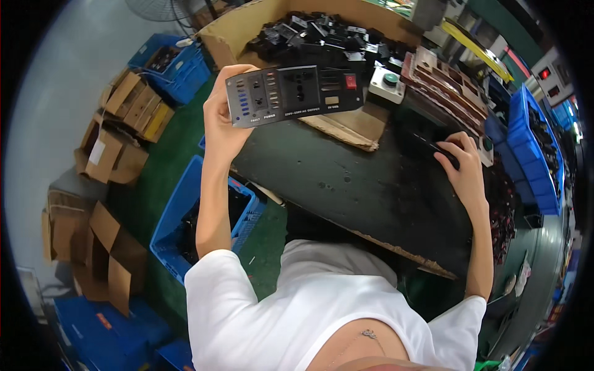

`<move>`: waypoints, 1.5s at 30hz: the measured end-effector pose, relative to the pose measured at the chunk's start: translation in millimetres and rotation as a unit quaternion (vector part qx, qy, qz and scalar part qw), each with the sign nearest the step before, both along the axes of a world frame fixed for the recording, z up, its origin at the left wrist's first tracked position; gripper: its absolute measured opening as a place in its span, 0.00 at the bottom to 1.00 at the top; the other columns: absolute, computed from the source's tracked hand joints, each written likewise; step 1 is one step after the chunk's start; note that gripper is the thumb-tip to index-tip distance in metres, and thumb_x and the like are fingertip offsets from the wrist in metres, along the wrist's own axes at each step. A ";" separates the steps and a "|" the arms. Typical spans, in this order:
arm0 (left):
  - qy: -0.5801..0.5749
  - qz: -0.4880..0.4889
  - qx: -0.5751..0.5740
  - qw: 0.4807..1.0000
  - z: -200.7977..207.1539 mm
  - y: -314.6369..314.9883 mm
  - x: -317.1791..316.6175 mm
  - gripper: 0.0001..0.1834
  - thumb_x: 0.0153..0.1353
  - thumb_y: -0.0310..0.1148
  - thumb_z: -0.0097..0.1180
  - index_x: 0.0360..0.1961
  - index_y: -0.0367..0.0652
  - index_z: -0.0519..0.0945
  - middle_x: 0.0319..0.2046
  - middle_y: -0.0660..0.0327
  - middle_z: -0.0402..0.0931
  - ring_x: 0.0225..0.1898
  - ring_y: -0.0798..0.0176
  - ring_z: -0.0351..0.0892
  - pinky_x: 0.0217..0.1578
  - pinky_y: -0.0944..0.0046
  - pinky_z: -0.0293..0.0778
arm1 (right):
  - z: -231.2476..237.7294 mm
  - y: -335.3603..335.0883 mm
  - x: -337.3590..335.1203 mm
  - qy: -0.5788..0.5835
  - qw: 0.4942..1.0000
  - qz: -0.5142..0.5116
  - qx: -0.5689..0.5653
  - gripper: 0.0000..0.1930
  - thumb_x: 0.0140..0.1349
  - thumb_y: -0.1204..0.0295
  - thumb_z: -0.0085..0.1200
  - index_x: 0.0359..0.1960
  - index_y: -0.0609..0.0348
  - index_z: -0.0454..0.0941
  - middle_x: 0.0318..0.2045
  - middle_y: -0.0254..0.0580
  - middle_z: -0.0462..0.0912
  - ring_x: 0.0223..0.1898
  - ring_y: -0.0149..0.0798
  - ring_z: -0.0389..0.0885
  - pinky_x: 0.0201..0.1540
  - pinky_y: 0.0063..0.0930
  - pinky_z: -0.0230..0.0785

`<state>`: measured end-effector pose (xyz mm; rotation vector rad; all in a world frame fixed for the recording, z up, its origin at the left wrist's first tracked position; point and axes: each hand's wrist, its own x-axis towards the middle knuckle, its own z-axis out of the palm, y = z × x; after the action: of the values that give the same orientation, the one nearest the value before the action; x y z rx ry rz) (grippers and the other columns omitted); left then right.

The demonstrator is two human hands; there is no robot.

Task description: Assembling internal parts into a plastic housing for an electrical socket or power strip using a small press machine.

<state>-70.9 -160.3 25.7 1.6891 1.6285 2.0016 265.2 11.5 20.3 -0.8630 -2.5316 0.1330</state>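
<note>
In the left hand (218, 106), gripped by one end, seemingly to leave its face clear, is a black socket panel (296, 96). Well rightward, the right hand (463, 159) pinches a dark piece (449, 155) over the worktable (297, 164). Beyond both, black parts (328, 38) lie heaped.

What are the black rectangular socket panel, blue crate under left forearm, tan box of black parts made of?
Black rectangular socket panel: plastic or coated metal, unclear; satin sheen.
Blue crate: likely moulded plastic, satin; even colour, stiff rim.
Tan box: likely cardboard, matte; dull brown, bent walls.
</note>
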 end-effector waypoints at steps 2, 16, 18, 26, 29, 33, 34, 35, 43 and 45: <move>-0.032 0.023 -0.014 0.999 -2.0 -10.0 -4.1 0.20 0.41 0.16 0.60 0.40 0.37 0.76 0.41 0.66 0.72 0.41 0.74 0.71 0.41 0.75 0.66 | 1.5 2.4 1.0 -0.006 1.000 0.006 0.001 0.10 0.50 0.74 0.59 0.34 0.66 0.78 0.35 0.42 0.73 0.40 0.44 0.72 0.45 0.31 0.64; 0.047 0.060 0.014 0.997 4.2 -48.1 -49.2 0.20 0.42 0.20 0.60 0.42 0.37 0.77 0.44 0.64 0.71 0.44 0.70 0.71 0.47 0.70 0.65 | 18.3 7.4 -0.2 -0.008 1.000 0.015 0.010 0.08 0.53 0.75 0.56 0.34 0.65 0.78 0.37 0.42 0.76 0.42 0.44 0.73 0.47 0.32 0.63; 0.072 0.069 0.013 0.995 8.2 -53.1 -52.7 0.21 0.43 0.21 0.60 0.43 0.38 0.76 0.44 0.64 0.71 0.43 0.70 0.71 0.46 0.71 0.66 | 17.8 8.1 -0.7 -0.008 1.000 0.017 0.014 0.08 0.53 0.75 0.55 0.34 0.65 0.78 0.37 0.42 0.76 0.42 0.44 0.74 0.47 0.32 0.64; 0.274 0.245 -0.201 0.908 37.4 -111.5 -77.7 0.27 0.40 0.17 0.60 0.47 0.38 0.71 0.44 0.58 0.73 0.47 0.60 0.73 0.48 0.66 0.67 | 12.1 6.9 6.0 0.018 0.999 -0.010 0.032 0.08 0.56 0.79 0.51 0.37 0.65 0.76 0.35 0.46 0.77 0.36 0.49 0.76 0.39 0.29 0.68; 0.310 0.365 -0.404 0.779 40.6 -164.1 -75.7 0.32 0.42 0.17 0.59 0.53 0.38 0.68 0.53 0.53 0.66 0.55 0.49 0.65 0.55 0.59 0.62 | 16.1 6.4 2.9 0.031 0.997 -0.016 0.071 0.08 0.56 0.81 0.50 0.38 0.64 0.76 0.32 0.47 0.80 0.32 0.48 0.79 0.35 0.27 0.69; 0.302 0.389 -0.387 0.780 45.4 -149.2 -66.7 0.22 0.50 0.21 0.56 0.49 0.36 0.71 0.50 0.53 0.70 0.52 0.51 0.68 0.53 0.60 0.63 | 22.1 19.6 7.3 0.117 0.989 0.031 0.082 0.09 0.55 0.82 0.53 0.38 0.66 0.78 0.31 0.51 0.80 0.32 0.45 0.81 0.35 0.25 0.69; 0.283 0.376 -0.370 0.801 48.7 -139.2 -64.6 0.16 0.52 0.23 0.55 0.44 0.35 0.74 0.45 0.54 0.74 0.49 0.54 0.72 0.51 0.63 0.65 | 29.2 19.5 3.7 0.116 0.989 0.028 0.082 0.09 0.55 0.82 0.53 0.38 0.66 0.78 0.31 0.50 0.81 0.32 0.45 0.81 0.35 0.24 0.69; 0.229 0.368 -0.334 0.837 49.1 -124.2 -57.5 0.10 0.54 0.24 0.54 0.38 0.34 0.76 0.36 0.56 0.76 0.40 0.59 0.74 0.44 0.66 0.67 | 35.4 21.2 0.6 0.129 0.986 0.035 0.094 0.09 0.55 0.81 0.53 0.39 0.65 0.78 0.32 0.50 0.81 0.33 0.45 0.81 0.36 0.24 0.69; 0.252 0.191 -0.271 0.909 17.8 64.0 -45.1 0.29 0.62 0.46 0.48 0.12 0.31 0.69 0.08 0.54 0.63 0.11 0.60 0.61 0.18 0.61 0.57 | 52.5 93.0 -7.4 0.057 0.941 -0.056 0.328 0.14 0.57 0.74 0.53 0.46 0.48 0.77 0.38 0.41 0.81 0.37 0.45 0.80 0.37 0.28 0.71; 0.321 0.196 -0.249 0.892 -9.8 103.7 -62.7 0.24 0.57 0.46 0.53 0.20 0.33 0.77 0.20 0.47 0.73 0.24 0.46 0.75 0.29 0.53 0.68 | 51.5 105.4 -14.3 -0.083 0.974 -0.112 0.178 0.12 0.58 0.70 0.51 0.44 0.50 0.78 0.40 0.40 0.80 0.39 0.45 0.79 0.41 0.32 0.71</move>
<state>-133.6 -56.6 15.9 2.0181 2.5803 0.9561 250.9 116.9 71.9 -1.0335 -2.4737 -0.4690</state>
